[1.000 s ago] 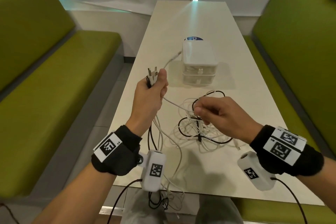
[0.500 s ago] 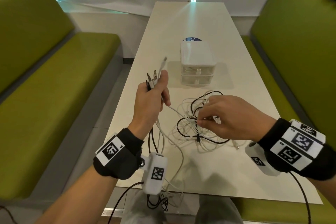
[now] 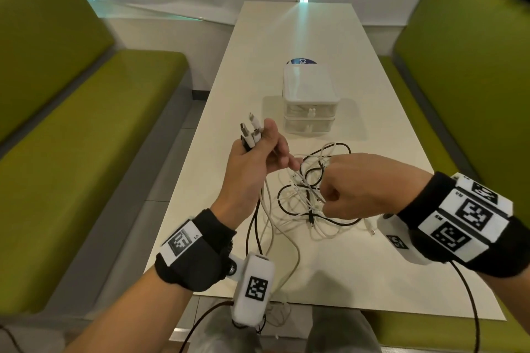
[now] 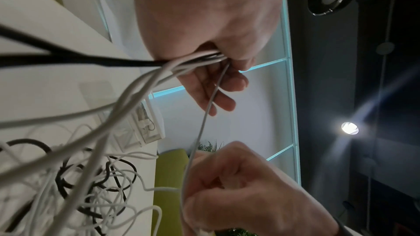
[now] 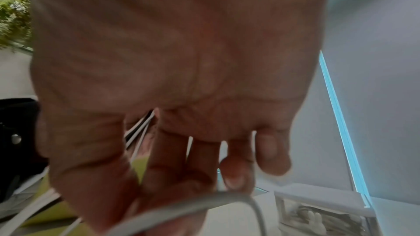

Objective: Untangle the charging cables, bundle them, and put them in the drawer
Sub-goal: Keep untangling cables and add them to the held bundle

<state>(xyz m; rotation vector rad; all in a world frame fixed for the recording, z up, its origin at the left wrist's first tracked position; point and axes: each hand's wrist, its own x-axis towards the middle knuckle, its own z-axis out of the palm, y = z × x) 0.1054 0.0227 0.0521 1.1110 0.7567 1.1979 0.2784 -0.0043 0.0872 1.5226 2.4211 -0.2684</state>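
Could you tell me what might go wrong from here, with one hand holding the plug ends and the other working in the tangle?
1. The right hand pinches a white cable running taut to the left hand; pulling harder may tighten the knotted pile on the table.
2. Several plug ends sit loosely fanned in the left hand and could slip out.
3. Strands hanging over the table's near edge may snag.
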